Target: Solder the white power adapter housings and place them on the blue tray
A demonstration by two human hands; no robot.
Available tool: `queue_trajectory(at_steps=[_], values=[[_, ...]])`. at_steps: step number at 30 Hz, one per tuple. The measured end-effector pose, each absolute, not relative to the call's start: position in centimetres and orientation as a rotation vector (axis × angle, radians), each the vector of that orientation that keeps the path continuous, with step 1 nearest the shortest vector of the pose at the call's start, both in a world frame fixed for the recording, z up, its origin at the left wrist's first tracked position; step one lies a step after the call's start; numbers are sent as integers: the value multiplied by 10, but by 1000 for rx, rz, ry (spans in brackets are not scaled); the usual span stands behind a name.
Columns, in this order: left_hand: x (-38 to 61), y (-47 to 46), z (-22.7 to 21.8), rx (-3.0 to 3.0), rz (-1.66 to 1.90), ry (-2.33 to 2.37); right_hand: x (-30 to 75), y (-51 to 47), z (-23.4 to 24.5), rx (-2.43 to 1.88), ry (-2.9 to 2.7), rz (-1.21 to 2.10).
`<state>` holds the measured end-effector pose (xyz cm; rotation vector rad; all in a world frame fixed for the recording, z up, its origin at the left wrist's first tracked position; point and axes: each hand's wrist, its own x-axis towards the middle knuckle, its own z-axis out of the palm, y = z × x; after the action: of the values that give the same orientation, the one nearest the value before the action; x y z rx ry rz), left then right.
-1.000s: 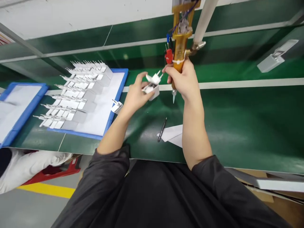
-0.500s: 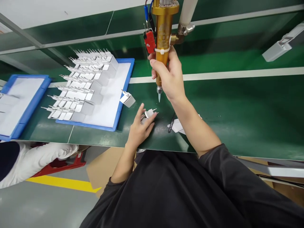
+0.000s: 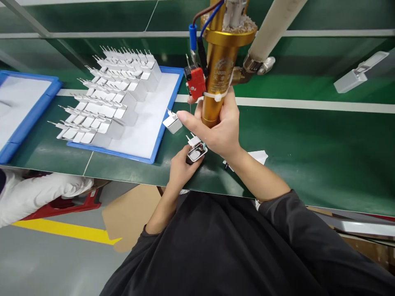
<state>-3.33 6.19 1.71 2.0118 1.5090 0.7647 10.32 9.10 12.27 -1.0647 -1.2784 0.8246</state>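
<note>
My right hand [image 3: 220, 127] is wrapped round a gold glue dispensing gun [image 3: 219, 61] that hangs from above, with a red switch [image 3: 196, 82] tied to its side. Between the fingers and thumb of my left hand [image 3: 181, 166] is a white charger housing [image 3: 197, 153], open at the top, with parts showing inside and a pronged piece at its back edge. The gun's nozzle tip is mostly behind my right hand, near the housing's opening; whether they touch I cannot tell. Another white charger [image 3: 173, 122] stands at the blue tray's right edge.
Rows of white pronged chargers [image 3: 108, 98] fill much of a blue tray [image 3: 154, 154] on the left; a second blue tray [image 3: 12, 148] lies beyond. White paper pieces [image 3: 258, 156] lie under my right forearm. A co-worker's white sleeve [image 3: 46, 193] shows at lower left.
The gun has come down and nearer in my right hand, toward the housing. My left hand has turned the housing so its open top shows. The view has shifted slightly.
</note>
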Motion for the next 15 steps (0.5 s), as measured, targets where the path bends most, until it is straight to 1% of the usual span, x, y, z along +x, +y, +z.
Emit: queue_trajectory(at_steps=[5,10,15], values=[[-36,56,27,2065,900,1475,102,90,117,-1034,-1299,788],[-39,55,33,2120,928,1461,102,90,118,-1051,-1324,713],[-39,54,37,2166,934,1451,105,89,121,-1007,-1327,757]])
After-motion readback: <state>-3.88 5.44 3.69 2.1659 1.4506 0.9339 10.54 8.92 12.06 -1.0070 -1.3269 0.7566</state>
